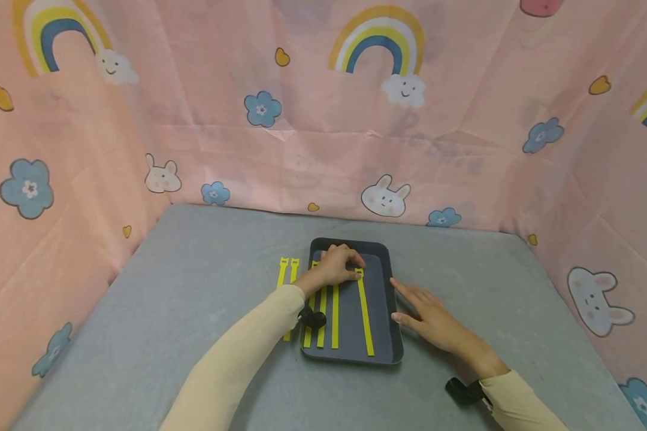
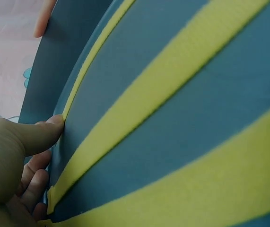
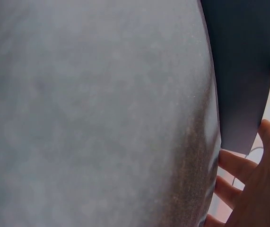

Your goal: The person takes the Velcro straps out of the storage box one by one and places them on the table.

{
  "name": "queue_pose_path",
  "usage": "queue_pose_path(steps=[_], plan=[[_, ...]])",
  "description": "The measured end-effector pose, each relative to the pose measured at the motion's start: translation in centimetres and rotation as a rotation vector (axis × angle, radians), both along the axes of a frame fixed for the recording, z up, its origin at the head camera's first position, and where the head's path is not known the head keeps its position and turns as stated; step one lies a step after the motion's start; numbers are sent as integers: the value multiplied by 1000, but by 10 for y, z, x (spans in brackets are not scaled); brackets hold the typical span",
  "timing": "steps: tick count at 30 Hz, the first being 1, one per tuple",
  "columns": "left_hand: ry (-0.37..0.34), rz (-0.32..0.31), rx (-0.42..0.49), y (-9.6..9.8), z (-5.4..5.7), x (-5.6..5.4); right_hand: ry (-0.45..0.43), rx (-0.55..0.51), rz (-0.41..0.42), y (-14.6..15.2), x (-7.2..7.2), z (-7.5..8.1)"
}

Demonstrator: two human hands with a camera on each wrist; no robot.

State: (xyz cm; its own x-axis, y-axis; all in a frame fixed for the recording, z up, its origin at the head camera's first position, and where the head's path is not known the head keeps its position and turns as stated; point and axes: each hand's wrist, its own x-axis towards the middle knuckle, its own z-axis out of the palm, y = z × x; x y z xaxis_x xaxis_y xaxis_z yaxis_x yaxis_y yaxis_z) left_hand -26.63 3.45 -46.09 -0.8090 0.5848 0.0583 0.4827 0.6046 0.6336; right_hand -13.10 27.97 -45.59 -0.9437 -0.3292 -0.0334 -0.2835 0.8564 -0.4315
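Note:
In the head view my left hand (image 1: 336,265) is over the far part of a dark grey tray (image 1: 350,323). Its thumb and fingers pinch the slotted head end of a yellow hook-and-loop cable tie (image 1: 366,317), whose tail lies along the tray floor toward me. The left wrist view has the thumb tip right on this tie (image 2: 97,49). Three more yellow cable ties (image 1: 335,317) lie side by side in the tray's left half, partly hidden by my left wrist. My right hand (image 1: 434,317) has its fingers extended, fingertips against the tray's right wall (image 3: 241,85).
Left of the tray, two yellow cable ties (image 1: 282,272) lie on the grey cloth-covered table (image 1: 194,287), partly behind my left forearm. A pink patterned curtain (image 1: 302,149) surrounds the table's back and sides. Black wrist cameras (image 1: 462,392) are worn on both wrists.

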Motion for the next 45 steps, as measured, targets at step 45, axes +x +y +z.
queue_pose_path(steps=[45], plan=[[23, -42, -22, 5, -1, 2, 4, -11, 3, 3, 0, -4]])
